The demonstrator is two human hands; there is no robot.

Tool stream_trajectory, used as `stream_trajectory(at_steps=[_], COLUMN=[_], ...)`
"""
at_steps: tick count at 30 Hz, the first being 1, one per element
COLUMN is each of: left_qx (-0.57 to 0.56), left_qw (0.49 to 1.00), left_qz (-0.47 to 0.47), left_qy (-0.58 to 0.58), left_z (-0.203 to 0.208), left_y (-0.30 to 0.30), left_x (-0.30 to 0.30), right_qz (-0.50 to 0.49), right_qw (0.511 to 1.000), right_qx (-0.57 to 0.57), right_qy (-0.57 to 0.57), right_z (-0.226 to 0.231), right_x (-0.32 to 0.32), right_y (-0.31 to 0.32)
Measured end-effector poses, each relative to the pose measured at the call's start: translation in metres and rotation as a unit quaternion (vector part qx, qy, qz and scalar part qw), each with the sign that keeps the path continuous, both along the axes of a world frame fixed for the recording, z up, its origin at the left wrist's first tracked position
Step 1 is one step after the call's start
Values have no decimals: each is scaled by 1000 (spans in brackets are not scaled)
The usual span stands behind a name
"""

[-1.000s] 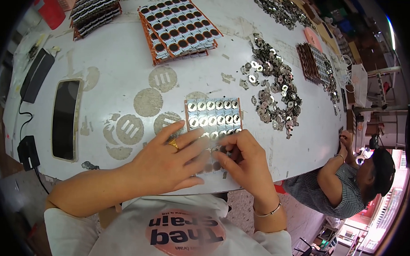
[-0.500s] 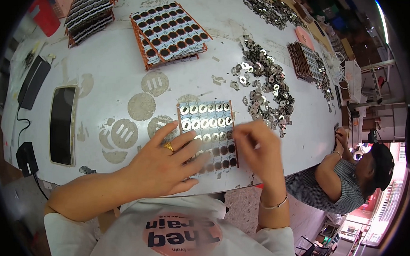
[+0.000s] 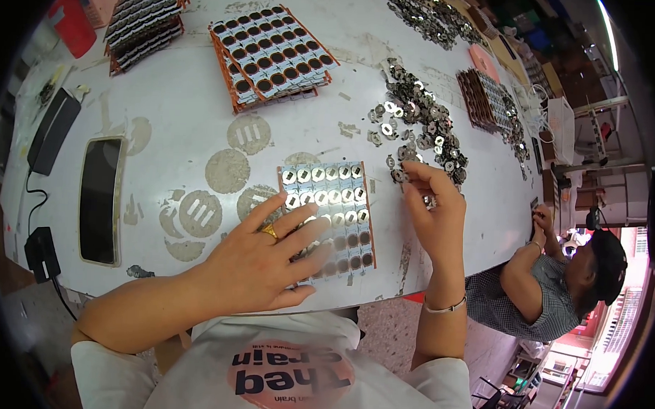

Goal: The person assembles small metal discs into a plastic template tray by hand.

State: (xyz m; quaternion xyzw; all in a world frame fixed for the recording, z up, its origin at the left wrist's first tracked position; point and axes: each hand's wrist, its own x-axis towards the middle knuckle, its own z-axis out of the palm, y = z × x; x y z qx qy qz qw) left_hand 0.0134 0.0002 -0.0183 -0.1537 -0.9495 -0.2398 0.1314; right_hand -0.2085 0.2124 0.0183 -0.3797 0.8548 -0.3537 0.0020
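Note:
My left hand (image 3: pixel 257 263), a gold ring on one finger, lies spread over the left part of a panel of small circuit boards (image 3: pixel 367 213). Bright metal clips (image 3: pixel 330 197) fill its upper rows. Dark round spots show in the lower rows, partly hidden by my fingers. To the right of the panel, my right hand (image 3: pixel 439 208) is at the near edge of a loose pile of metal clips (image 3: pixel 424 110). Its thumb and forefinger are apart, close to a few clips, and I see none held between them.
Stacked panels (image 3: pixel 275 51) with dark discs stand at the back, beside another stack (image 3: pixel 142 25). A phone (image 3: pixel 102 200) and black adapters (image 3: pixel 54 131) lie left. At right are more panels (image 3: pixel 482 102), and a person in a checked shirt (image 3: pixel 512 301) sits by the table edge.
My right hand has moved from the panel's right edge, up and right to the clip pile, its fingers opening. The panel has shifted slightly left. My left hand stays nearly in place.

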Motion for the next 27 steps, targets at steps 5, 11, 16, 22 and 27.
stream_trajectory(at_steps=[5, 11, 16, 22, 27], left_qx=[-2, -8, 33, 234, 303], left_qw=[1000, 1000, 998, 969, 950], left_qz=[0, -2, 12, 74, 74], left_qy=[-1, 12, 50, 20, -2], left_z=[1, 2, 1, 12, 10], left_y=[-1, -2, -3, -9, -12], left_x=[0, 1, -3, -9, -7], right_qz=[-28, -23, -25, 49, 91], right_qw=[966, 880, 821, 823, 835], right_qx=[-124, -219, -263, -256, -261], right_qy=[-227, -420, -506, -505, -476], right_z=[-10, -2, -11, -4, -8], right_x=[-9, -7, 7, 66, 85], right_y=[10, 9, 6, -19, -32])
